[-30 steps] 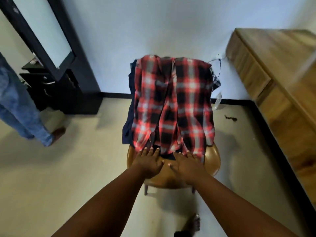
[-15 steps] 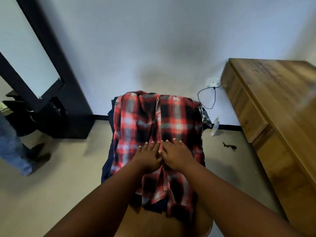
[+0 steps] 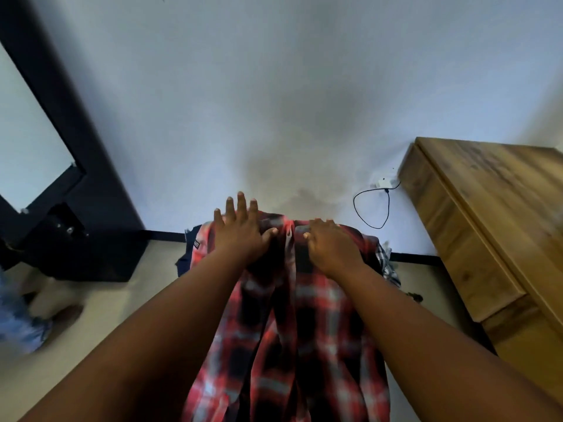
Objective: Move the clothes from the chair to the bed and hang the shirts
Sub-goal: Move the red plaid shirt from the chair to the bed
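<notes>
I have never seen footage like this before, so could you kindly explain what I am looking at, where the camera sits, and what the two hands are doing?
There is no machine here: a person wears one wide-angle camera on the head, looking forward and down, so both bare arms reach into the picture from below. The left hand lies with straight, spread fingers on the top edge of a red plaid shirt. The right hand rests on the same top edge with its fingers bent over it; whether it already grips the cloth I cannot tell. The shirt hangs draped over what is under it, with a dark blue garment and a black-and-white checked one peeking out at the sides. A wooden dresser stands to the right, a black-framed mirror to the left, and a charger cable hangs on the wall.
</notes>
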`<state>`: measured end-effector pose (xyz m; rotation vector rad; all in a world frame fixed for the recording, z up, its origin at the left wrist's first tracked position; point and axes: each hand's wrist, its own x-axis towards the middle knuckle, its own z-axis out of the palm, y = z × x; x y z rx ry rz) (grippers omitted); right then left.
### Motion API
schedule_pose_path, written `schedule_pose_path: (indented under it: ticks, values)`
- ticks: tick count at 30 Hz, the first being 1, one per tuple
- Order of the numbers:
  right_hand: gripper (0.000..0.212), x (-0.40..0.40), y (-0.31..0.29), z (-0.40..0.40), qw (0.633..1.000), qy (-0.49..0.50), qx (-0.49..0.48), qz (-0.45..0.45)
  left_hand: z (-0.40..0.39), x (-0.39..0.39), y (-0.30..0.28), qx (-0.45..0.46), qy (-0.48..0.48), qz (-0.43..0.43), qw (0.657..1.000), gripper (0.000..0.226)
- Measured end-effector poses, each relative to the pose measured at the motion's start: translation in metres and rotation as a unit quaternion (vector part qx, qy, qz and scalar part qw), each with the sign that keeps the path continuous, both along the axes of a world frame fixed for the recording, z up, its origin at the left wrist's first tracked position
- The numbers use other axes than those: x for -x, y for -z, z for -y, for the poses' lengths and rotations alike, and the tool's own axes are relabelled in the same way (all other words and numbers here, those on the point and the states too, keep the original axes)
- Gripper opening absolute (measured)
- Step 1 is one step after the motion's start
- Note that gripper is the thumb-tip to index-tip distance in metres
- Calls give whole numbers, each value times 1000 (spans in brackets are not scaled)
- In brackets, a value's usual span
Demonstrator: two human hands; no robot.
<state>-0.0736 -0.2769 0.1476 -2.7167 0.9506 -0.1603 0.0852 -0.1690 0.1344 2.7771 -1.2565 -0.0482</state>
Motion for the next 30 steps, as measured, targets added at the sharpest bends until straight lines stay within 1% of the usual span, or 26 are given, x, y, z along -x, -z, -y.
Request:
schedule_pose_path:
  ticks: [6, 8, 10, 11, 13, 16, 18, 20, 22, 24, 27, 29, 30]
  values:
    - [43, -38, 5, 16, 999, 23, 1, -40, 16, -38, 7, 19, -128, -54, 990, 98]
    - [47, -46, 13, 18, 998, 27, 8, -55, 19, -46, 9, -5, -163, -83, 983, 94]
    - [48, -51, 19, 19, 997, 48, 6, -65, 22, -51, 9, -30, -186, -131, 973, 83]
    - [47, -52, 20, 19, 996, 62, -2, -68, 24, -53, 8, -29, -191, -154, 969, 76]
    - [40, -52, 20, 18, 994, 73, -11, -80, 28, -52, 8, 1, -182, -163, 970, 60]
    - [25, -48, 16, 16, 996, 71, 11, -61, 30, -44, 9, 69, -159, -119, 978, 38]
    - [23, -44, 11, 14, 995, 80, 24, -44, 25, -38, 8, 134, -150, -102, 974, 29]
    - [24, -40, 5, 11, 996, 82, 28, -37, 18, -30, 6, 218, -131, -102, 962, 21]
    - [23, -34, -1, 7, 996, 92, 21, -7, 9, -20, 1, 303, -105, -121, 940, 17]
    - [22, -24, -2, 2, 993, 101, 23, 47, 1, -4, -7, 345, -73, -151, 924, 19]
    - [30, -5, 6, -8, 981, 110, 17, 158, -10, 22, -17, 353, -28, -180, 918, 22]
    - [21, 14, 12, -20, 973, 108, -1, 203, -24, 40, -20, 353, -18, -179, 918, 22]
    - [20, 26, 12, -27, 970, 102, -13, 220, -31, 49, -19, 360, -21, -182, 915, 22]
